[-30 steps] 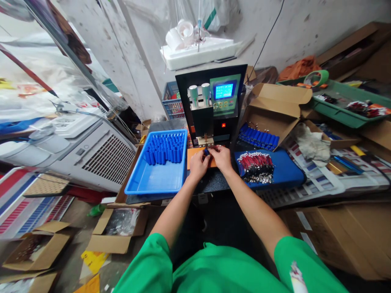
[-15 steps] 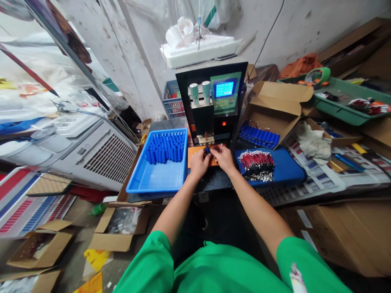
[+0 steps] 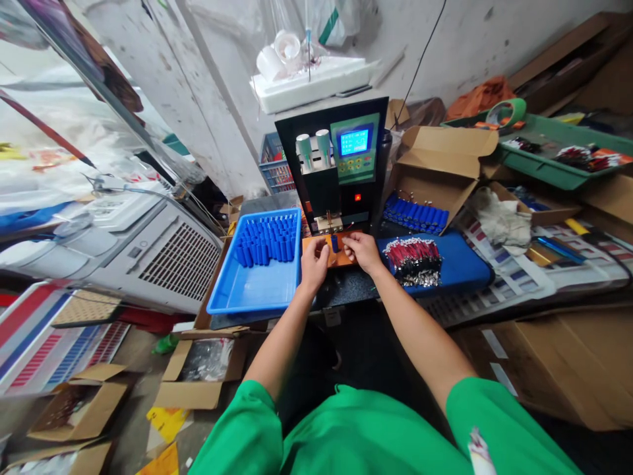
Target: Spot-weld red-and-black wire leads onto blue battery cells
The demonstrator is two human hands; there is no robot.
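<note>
My left hand [image 3: 314, 262] rests on an orange plate [image 3: 341, 258] under the black spot welder [image 3: 341, 165], fingers curled, thumb against a small blue cell [image 3: 335, 243]. My right hand [image 3: 361, 251] is just right of the cell. Its fingertips are pinched together close to the cell, and what they hold is too small to make out. The welder's electrodes [image 3: 330, 221] hang just above the cell.
A blue tray [image 3: 247, 293] of several blue cells stands to the left. On the right, a pile of red wired tabs [image 3: 414, 260] lies on a blue lid [image 3: 465, 269]. Behind it is a cardboard box [image 3: 440, 178] with more cells. Boxes lie on the floor.
My hands have drawn slightly apart, so the blue cell shows between them. They stay under the welder. The view has shifted a little.
</note>
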